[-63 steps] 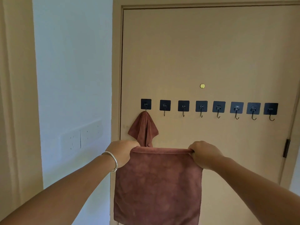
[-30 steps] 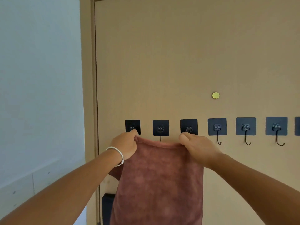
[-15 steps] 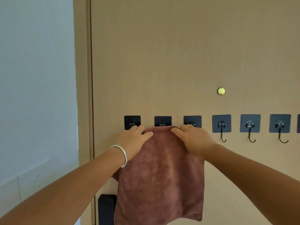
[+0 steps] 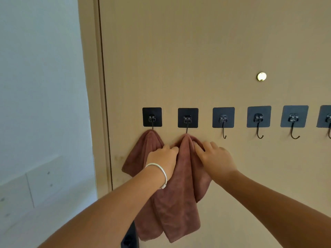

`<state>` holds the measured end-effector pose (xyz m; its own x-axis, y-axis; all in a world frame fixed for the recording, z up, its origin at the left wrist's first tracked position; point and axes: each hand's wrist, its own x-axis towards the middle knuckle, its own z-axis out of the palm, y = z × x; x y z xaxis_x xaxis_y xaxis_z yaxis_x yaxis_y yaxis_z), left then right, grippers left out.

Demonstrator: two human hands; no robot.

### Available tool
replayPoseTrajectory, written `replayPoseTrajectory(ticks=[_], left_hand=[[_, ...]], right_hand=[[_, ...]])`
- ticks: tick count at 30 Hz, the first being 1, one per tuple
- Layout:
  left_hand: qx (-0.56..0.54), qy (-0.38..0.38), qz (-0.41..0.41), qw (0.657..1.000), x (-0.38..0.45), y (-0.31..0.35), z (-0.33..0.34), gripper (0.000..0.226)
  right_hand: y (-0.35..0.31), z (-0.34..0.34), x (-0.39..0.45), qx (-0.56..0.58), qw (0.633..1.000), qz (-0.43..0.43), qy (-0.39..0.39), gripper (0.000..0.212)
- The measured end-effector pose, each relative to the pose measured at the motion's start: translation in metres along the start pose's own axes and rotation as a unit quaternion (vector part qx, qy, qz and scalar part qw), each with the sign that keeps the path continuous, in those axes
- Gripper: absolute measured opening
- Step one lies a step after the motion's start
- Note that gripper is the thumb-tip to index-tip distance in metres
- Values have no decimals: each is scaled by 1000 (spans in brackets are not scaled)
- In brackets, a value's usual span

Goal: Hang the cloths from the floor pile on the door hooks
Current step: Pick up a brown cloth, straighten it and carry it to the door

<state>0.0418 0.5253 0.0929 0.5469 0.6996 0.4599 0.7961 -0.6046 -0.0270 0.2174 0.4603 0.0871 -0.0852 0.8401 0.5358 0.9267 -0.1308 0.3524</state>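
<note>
Left hand [image 4: 163, 158]: nearest the camera, bracelet [image 4: 159, 173] at the wrist, fingers resting loosely on the left fold of the second cloth [image 4: 180, 190] — steadying it, by the look of it, not gripping
Right hand [image 4: 214, 158]: fingers lightly curled against the cloth's right fold just below its peak; whether they pinch the fabric cannot be told
Second cloth: gathered to a point that hangs from the second hook [image 4: 187, 120], its body falling between and below both hands
First cloth [image 4: 141, 158]: draped from the first hook [image 4: 152, 119], just beside and partly behind the left hand
Door [image 4: 197, 59]: a row of bare hooks [image 4: 223, 122] runs on to the right
Judgement: second cloth seems hooked — hands likely settling its drape before release
</note>
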Motion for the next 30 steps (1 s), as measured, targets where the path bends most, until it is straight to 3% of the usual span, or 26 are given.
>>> replayPoseTrajectory(ticks=[6,9,11,13,15,17,19,23,26,30], left_hand=[[-36,-9,-15,999,-22,23,23,29],[11,-37,15,999,-30,12,18,49],[43,-10,56,997,-39,2,18,52],[43,17,94,994,-47,2,22,45],[-3,4,89,996,-51,9,30,40],[-128,-30,29,991,-50,19,38,45],[-282,-53,-22,958,-48,30,45,54],[-451,-109,-56,884,-47,35,52,65],[-441,-143,-58,884,-52,25,49,61],[-313,-124,-76,938,-62,20,43,54]], right_hand=[[-20,11,-5,38,999,19,7,71],[-12,7,-16,47,996,50,59,45],[-14,8,-29,147,974,105,133,23],[-22,10,-41,251,947,121,159,15],[-30,16,-46,200,969,61,132,25],[-38,22,-46,139,987,34,76,53],[-42,26,-43,91,995,45,13,74],[-32,33,-44,53,997,57,-23,79],[-21,39,-47,86,995,48,-35,78],[-32,40,-44,113,992,26,-39,75]])
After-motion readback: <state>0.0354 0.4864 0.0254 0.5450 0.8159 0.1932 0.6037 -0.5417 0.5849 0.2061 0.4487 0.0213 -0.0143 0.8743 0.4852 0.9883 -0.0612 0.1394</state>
